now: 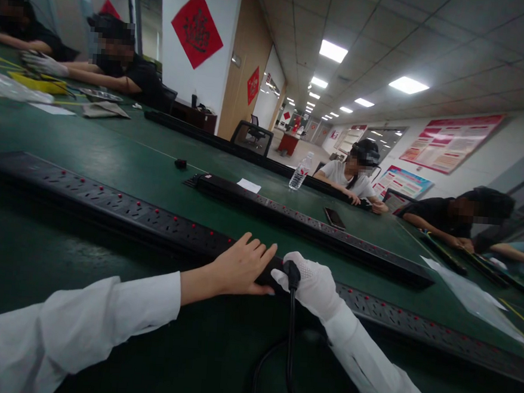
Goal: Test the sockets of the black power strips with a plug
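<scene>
A long black power strip (122,207) with red-dotted sockets lies across the green table (126,139) in front of me. My bare left hand (244,264) rests over the middle of the strip, fingers on its far side and thumb on the near side, gripping it. Just to the right, my right hand (314,284), in a white glove, holds a black plug (291,273) against the strip. From the plug a black cable (290,348) hangs down toward me and loops. Whether the plug's pins are inside a socket is hidden.
Beyond lies a second black power strip (305,220), with a white paper (249,186), a phone (334,218) and a water bottle (300,172) near it. A small black object (180,164) sits to its left. Several people work around the table's far side.
</scene>
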`<state>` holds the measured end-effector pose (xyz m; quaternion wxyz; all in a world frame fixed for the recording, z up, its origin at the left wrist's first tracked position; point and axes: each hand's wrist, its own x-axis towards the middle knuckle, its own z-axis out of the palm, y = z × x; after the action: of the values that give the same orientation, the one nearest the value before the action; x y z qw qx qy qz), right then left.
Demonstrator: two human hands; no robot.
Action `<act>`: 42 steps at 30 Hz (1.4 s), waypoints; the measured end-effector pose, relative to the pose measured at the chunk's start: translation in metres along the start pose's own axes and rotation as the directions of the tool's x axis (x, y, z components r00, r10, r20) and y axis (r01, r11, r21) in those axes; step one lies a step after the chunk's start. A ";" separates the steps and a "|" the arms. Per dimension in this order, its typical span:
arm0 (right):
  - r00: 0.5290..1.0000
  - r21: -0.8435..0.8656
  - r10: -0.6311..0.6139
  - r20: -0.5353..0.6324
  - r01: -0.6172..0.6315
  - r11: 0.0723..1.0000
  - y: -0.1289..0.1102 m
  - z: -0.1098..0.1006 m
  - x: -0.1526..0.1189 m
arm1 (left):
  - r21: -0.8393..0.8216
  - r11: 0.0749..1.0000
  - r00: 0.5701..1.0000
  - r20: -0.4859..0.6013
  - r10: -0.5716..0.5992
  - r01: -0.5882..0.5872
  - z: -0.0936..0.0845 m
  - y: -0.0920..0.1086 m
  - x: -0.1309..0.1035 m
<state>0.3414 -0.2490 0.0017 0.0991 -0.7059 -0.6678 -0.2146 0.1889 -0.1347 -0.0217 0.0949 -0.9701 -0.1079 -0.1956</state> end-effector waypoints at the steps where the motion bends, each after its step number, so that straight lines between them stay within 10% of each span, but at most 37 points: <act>1: 1.000 -0.008 0.007 -0.003 -0.007 1.000 -0.001 0.000 -0.001 | -0.018 1.000 1.000 0.013 -0.020 0.020 -0.001 0.000 0.000; 16: 0.999 -0.032 0.025 0.037 -0.024 0.999 -0.004 -0.005 -0.002 | -0.179 0.984 0.983 0.179 0.024 0.009 -0.016 -0.020 0.006; 42: 1.000 -0.025 0.008 0.019 -0.008 1.000 -0.001 0.000 -0.002 | -0.194 0.980 0.984 0.161 0.081 -0.049 -0.012 -0.024 0.003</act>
<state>0.3403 -0.2511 0.0010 0.0845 -0.7117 -0.6632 -0.2158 0.1810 -0.1136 -0.0066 -0.0008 -0.9908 -0.0644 -0.1191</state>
